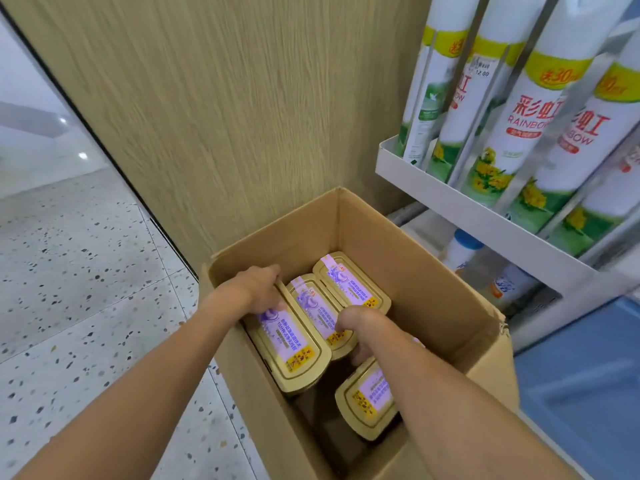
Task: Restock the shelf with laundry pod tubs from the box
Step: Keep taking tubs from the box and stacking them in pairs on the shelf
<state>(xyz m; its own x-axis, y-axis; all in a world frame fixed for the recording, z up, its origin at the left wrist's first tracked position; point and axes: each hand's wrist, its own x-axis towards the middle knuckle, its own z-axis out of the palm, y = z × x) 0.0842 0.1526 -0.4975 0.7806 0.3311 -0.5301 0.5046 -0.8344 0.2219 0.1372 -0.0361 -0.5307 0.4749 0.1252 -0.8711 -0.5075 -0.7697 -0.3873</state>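
Note:
An open cardboard box (433,289) stands on the floor with several gold-lidded laundry pod tubs with purple labels inside. My left hand (258,289) grips the far end of the leftmost tub (294,351). My right hand (360,329) reaches down beside the middle tub (317,308), fingers curled at its near end. Another tub (349,282) lies at the back and one (367,400) near the front, partly under my right forearm.
A white shelf (460,206) at the right holds tall white spray cans (519,126). Beneath it stand smaller white bottles (462,249). A wood-grain panel (225,116) rises behind the box. Speckled floor (69,271) lies to the left, a blue surface (581,375) at the right.

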